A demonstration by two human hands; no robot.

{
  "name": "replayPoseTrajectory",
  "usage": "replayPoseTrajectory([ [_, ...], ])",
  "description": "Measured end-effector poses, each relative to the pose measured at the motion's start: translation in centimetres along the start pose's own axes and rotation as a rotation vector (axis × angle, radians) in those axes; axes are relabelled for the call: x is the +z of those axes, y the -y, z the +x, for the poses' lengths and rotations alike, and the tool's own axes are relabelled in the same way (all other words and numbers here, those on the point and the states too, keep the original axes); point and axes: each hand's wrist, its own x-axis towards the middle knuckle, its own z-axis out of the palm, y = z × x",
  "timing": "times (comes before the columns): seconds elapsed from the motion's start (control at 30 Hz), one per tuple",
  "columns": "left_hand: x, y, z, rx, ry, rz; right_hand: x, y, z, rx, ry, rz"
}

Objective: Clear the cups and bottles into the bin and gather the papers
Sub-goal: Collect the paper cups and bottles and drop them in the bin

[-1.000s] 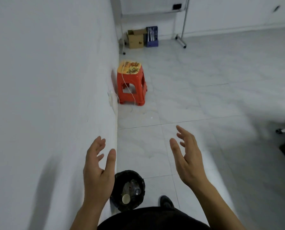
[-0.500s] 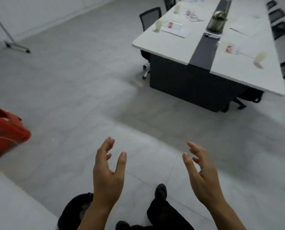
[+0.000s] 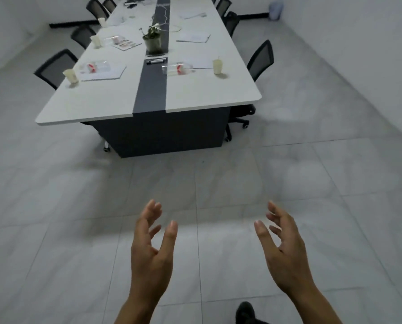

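A head-height view looks down a pale room with a grey tiled floor (image 3: 54, 206) and a long white meeting table (image 3: 97, 101) that runs away from the viewer.

Along the table's left side stand black mesh chairs (image 3: 54, 66). On the left half of the tabletop, nearest the left edge, a pale cup (image 3: 70, 76) stands upright. Just to its right a clear bottle with a red label (image 3: 94, 66) lies on its side on a sheet of white paper (image 3: 108, 73). Farther back on the same side are a second cup (image 3: 95, 40), a printed leaflet (image 3: 126, 44) and a third cup (image 3: 102, 21).

A dark strip (image 3: 152, 90) runs down the table's middle. On it sit a potted plant (image 3: 153, 42) and, nearer, two black markers (image 3: 156, 60).

On the right half a second red-labelled bottle (image 3: 177, 68) lies on its side, with another upright cup (image 3: 218, 66) near it toward the right edge. More white papers (image 3: 194, 37) lie farther back. Black chairs (image 3: 260, 59) line the right side, and a plain white wall (image 3: 359, 43) closes the room on the right.

In the foreground, over bare floor and well apart from the table, the left hand (image 3: 152, 256) is raised with fingers spread loosely and holds nothing. The right hand (image 3: 286, 253) mirrors it, fingers spread and slightly bent, also holding nothing. Below the right forearm, a dark shoe (image 3: 245, 312) shows at the bottom edge
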Motion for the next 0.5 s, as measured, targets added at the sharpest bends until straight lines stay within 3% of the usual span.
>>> replayPoseTrajectory([
  [0.23, 9.1, -2.5, 7.6, 0.014, -0.003, 0.019, -3.5, 0.6, 13.2, -0.055, 0.043, 0.001],
  [0.5, 16.0, 0.5, 21.5, -0.068, -0.053, -0.024, 1.3, -0.1, 29.9, -0.047, 0.109, -0.037],
])
